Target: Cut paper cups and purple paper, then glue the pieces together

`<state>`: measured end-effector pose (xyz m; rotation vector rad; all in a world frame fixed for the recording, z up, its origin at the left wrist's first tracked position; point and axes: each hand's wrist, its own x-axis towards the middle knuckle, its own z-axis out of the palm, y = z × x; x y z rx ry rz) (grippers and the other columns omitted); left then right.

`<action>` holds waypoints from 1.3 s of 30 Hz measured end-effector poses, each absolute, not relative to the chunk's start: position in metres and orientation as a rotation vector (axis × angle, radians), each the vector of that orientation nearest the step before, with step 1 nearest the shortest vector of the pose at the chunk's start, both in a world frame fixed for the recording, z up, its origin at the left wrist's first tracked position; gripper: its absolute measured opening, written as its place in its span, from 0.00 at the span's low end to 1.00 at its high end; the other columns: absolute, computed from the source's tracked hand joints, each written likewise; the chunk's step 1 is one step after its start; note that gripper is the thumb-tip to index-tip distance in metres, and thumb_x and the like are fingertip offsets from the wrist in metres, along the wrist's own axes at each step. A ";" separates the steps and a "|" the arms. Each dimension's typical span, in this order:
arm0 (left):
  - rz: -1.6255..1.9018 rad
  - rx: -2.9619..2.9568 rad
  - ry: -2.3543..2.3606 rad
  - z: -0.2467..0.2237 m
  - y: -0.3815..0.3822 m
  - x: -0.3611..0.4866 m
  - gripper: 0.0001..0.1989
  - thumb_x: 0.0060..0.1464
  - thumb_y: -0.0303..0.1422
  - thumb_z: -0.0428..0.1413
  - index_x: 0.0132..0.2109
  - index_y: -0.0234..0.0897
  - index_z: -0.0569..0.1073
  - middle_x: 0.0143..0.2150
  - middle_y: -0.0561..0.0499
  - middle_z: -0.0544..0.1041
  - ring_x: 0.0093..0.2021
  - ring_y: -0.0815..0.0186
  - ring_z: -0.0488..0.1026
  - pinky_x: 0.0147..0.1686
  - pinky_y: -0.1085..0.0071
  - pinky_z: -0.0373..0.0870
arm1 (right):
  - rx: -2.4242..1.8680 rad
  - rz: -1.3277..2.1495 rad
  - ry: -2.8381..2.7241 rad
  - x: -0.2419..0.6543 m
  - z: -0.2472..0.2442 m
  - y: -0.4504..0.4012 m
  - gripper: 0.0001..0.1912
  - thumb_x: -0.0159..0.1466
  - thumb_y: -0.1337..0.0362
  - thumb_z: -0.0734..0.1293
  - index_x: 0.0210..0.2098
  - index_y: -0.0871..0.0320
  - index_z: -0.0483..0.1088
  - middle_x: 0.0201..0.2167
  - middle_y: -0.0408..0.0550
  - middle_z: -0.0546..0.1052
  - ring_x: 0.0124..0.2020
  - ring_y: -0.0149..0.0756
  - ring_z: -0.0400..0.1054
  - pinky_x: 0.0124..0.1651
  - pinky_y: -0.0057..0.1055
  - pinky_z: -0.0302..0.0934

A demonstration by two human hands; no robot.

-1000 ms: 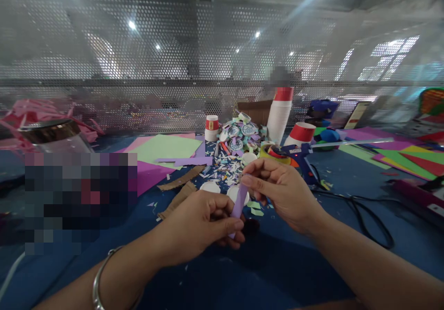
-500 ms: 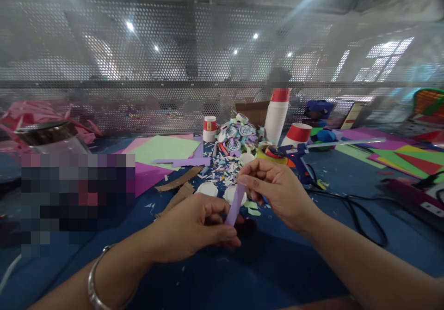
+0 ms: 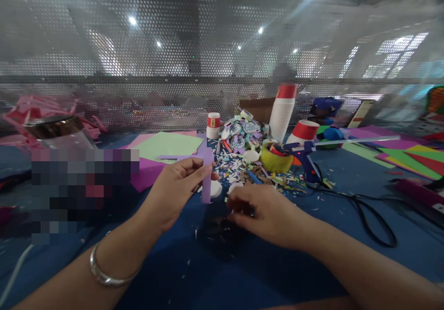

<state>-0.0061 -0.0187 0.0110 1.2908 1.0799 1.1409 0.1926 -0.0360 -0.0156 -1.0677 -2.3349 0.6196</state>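
Note:
My left hand point(image 3: 182, 180) is closed, pinching a narrow purple paper strip point(image 3: 206, 185) upright between thumb and fingers. A white paper disc point(image 3: 216, 189) lies just behind that strip. To the right, my right hand point(image 3: 268, 213) is low over the table with curled fingers and a gap between thumb and fingertips; nothing shows in it. Another white disc point(image 3: 235, 187) is partly hidden behind its fingers. Beyond the hands, small paper scraps point(image 3: 231, 164) lie scattered before a heap of decorated paper pieces point(image 3: 243, 132).
A blue glue gun point(image 3: 305, 155) stands beside a yellow tape roll point(image 3: 275, 160), its black cord point(image 3: 357, 203) looping right. Behind are stacked paper cups point(image 3: 282, 116). Coloured sheets lie left point(image 3: 166, 146) and right point(image 3: 412, 155). A lidded clear jar point(image 3: 58, 132) stands left.
My right hand has let go of the purple strip and moved down, apart from it. My left hand has risen and shifted left, now holding the strip upright alone.

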 end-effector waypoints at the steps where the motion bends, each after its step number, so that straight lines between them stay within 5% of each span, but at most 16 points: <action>1: 1.136 1.246 1.068 0.011 -0.018 -0.007 0.09 0.51 0.36 0.62 0.35 0.34 0.76 0.30 0.51 0.78 0.28 0.71 0.69 0.30 0.75 0.63 | -1.054 0.552 -2.473 0.192 -0.017 -0.038 0.03 0.59 0.66 0.70 0.33 0.58 0.72 0.29 0.45 0.74 0.30 0.34 0.67 0.32 0.31 0.58; 12: 1.248 1.214 1.080 0.010 -0.013 -0.010 0.06 0.54 0.34 0.60 0.35 0.37 0.73 0.34 0.52 0.79 0.29 0.72 0.69 0.28 0.75 0.63 | -1.005 0.499 -2.570 0.195 -0.015 -0.038 0.02 0.64 0.69 0.65 0.35 0.60 0.69 0.36 0.50 0.72 0.40 0.38 0.65 0.43 0.34 0.60; 17: 1.417 1.160 1.072 0.015 -0.014 -0.012 0.06 0.53 0.32 0.61 0.29 0.38 0.72 0.34 0.54 0.77 0.34 0.69 0.70 0.33 0.74 0.66 | -1.101 0.864 -2.220 0.197 -0.009 -0.032 0.06 0.68 0.62 0.62 0.35 0.56 0.66 0.35 0.47 0.72 0.35 0.35 0.65 0.34 0.31 0.59; 24: 1.113 1.288 0.960 0.007 -0.025 0.001 0.06 0.54 0.35 0.61 0.36 0.36 0.76 0.32 0.53 0.76 0.31 0.70 0.69 0.34 0.73 0.66 | -0.912 1.270 -1.770 0.194 -0.012 -0.032 0.11 0.71 0.56 0.58 0.35 0.56 0.62 0.28 0.42 0.69 0.27 0.30 0.67 0.32 0.29 0.62; 30: 0.951 1.332 0.947 0.002 -0.027 0.005 0.07 0.56 0.34 0.59 0.36 0.34 0.75 0.31 0.52 0.74 0.32 0.70 0.69 0.35 0.73 0.65 | -0.951 1.360 -1.531 0.190 -0.012 -0.036 0.10 0.69 0.55 0.59 0.40 0.55 0.60 0.25 0.39 0.68 0.17 0.25 0.58 0.16 0.22 0.55; 34: 0.937 1.282 0.948 0.004 -0.028 0.006 0.07 0.55 0.34 0.60 0.36 0.34 0.74 0.32 0.53 0.74 0.33 0.70 0.69 0.35 0.73 0.65 | -0.931 1.354 -1.503 0.189 -0.011 -0.037 0.15 0.67 0.54 0.62 0.49 0.55 0.61 0.29 0.40 0.68 0.17 0.22 0.56 0.14 0.20 0.52; 39: 0.976 1.316 0.994 0.004 -0.029 0.007 0.05 0.54 0.32 0.61 0.36 0.35 0.75 0.33 0.53 0.75 0.34 0.70 0.69 0.35 0.74 0.64 | -0.992 1.321 -1.578 0.188 -0.004 -0.039 0.19 0.65 0.55 0.66 0.52 0.57 0.64 0.22 0.35 0.65 0.14 0.21 0.52 0.13 0.22 0.47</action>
